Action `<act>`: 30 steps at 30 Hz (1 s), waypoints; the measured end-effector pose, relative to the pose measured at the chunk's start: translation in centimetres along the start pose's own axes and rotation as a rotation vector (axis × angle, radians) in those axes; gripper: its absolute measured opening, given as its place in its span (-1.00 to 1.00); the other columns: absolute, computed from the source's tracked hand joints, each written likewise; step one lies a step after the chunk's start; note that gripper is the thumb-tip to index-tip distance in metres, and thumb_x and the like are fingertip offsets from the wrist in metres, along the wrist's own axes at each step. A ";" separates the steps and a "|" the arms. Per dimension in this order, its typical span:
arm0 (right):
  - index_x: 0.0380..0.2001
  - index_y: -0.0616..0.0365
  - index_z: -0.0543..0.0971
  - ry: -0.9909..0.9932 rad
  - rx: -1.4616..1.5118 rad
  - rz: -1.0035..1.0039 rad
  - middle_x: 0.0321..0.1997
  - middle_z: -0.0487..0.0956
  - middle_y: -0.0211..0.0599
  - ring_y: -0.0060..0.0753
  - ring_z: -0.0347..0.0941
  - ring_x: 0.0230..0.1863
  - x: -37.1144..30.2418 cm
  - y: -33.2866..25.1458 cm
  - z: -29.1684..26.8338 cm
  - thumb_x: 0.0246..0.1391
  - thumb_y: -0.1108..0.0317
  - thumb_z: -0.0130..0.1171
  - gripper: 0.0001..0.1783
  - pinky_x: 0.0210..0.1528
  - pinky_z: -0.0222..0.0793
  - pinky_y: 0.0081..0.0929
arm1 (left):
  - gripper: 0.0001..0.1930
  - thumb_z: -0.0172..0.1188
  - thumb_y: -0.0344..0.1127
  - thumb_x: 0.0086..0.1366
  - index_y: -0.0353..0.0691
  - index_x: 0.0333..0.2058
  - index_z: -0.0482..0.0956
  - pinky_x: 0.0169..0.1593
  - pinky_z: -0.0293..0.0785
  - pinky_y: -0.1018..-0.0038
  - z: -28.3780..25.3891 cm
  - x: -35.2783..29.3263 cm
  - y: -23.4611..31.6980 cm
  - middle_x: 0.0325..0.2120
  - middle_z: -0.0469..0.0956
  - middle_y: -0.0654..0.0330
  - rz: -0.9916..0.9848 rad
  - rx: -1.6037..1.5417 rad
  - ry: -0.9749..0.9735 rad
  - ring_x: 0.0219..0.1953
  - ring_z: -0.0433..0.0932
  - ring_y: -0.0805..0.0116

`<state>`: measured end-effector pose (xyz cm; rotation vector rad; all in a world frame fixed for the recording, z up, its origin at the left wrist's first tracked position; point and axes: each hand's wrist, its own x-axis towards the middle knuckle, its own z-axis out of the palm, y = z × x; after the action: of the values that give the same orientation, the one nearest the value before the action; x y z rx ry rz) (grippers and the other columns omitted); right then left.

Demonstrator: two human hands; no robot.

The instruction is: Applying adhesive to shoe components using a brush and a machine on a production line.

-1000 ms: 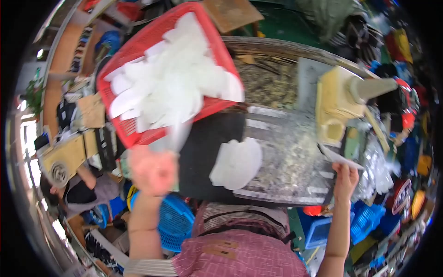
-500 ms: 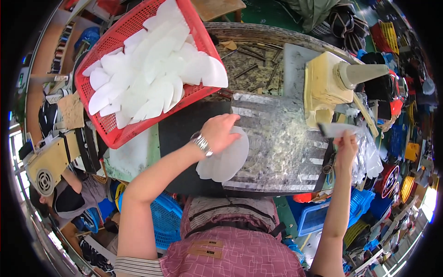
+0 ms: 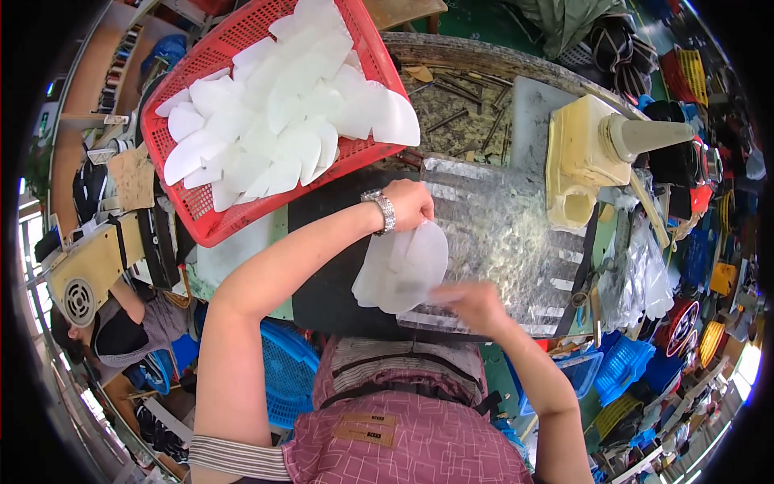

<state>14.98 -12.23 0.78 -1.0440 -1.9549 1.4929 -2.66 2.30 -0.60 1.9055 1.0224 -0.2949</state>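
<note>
Several thin white rounded pieces [image 3: 397, 262] lie fanned in an overlapping stack at the near middle of the bench. At their far end, my left hand [image 3: 409, 202], with a metal watch on the wrist, has its fingers closed on the top of the stack. My right hand [image 3: 477, 308] is blurred at the near right edge of the same pieces. Its fingers are drawn together, and a grey smear reaches from them over the white surface; what they hold is too blurred to make out.
A red basket [image 3: 205, 226] full of similar white pieces stands at the far left. To the right are a cream container with a cone-shaped spout [image 3: 592, 153] and clear plastic bags [image 3: 645, 278]. Thin metal rods [image 3: 451, 121] lie at the back. Another person [image 3: 121, 323] sits at left.
My right hand has come from the far right, where it held a whitish item with a dark edge, to the stack. My left hand has moved to the stack's far end.
</note>
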 end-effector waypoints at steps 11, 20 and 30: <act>-0.43 0.20 0.52 0.730 0.177 0.490 -0.44 0.54 -0.24 -0.45 0.47 -0.38 -8.5 -0.5 -1.0 -0.12 0.52 -0.03 -0.84 -0.32 0.36 -0.55 | -0.80 0.09 -0.45 -0.17 -0.20 -0.45 0.49 -0.51 0.38 0.45 -2.5 -7.1 6.4 -0.62 0.46 0.22 0.507 0.086 0.819 -0.59 0.42 0.30; -0.44 0.23 0.50 0.486 0.129 0.439 -0.50 0.52 -0.31 -0.58 0.43 -0.48 -3.6 1.1 -5.8 -0.10 0.47 0.02 -0.88 -0.38 0.33 -0.66 | -0.90 0.03 -0.41 -0.20 -0.26 -0.60 0.40 -0.39 0.35 0.54 11.5 -5.2 5.0 -0.56 0.38 0.25 0.809 0.272 0.580 -0.47 0.36 0.38; -0.44 0.12 0.54 0.253 0.008 0.436 -0.36 0.53 -0.25 -0.36 0.47 -0.33 -3.0 2.7 -7.8 -0.20 0.56 0.03 -0.81 -0.27 0.37 -0.53 | -0.84 0.01 -0.32 -0.16 -0.22 -0.53 0.45 -0.21 0.20 0.48 11.9 -5.7 4.1 -0.50 0.33 0.28 0.921 0.625 0.695 -0.25 0.29 0.40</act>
<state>23.34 -9.64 0.80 -1.6466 -1.6102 1.4875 -0.78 -11.38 -1.40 2.9241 0.3386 0.7031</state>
